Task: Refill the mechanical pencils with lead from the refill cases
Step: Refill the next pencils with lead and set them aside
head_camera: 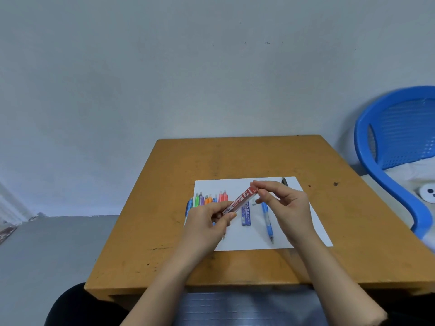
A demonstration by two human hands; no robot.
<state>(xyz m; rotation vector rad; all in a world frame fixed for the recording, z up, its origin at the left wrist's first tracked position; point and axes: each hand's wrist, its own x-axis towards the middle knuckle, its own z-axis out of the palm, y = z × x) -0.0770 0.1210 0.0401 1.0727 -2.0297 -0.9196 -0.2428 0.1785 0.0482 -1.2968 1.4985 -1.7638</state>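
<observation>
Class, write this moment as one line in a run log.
left hand: holds red lead case lower end | right hand: pinches its top end | blue lead case, blue pencil: on paper

**One red lead case [240, 201] held, the rest lying flat**

It slants between the left hand [211, 220], pinching its lower end, and the right hand [284, 203] at its cap. Below it lie a blue lead case [246, 214], a blue pencil [267, 220] beside that, and a row of coloured pencils [209, 198].
</observation>
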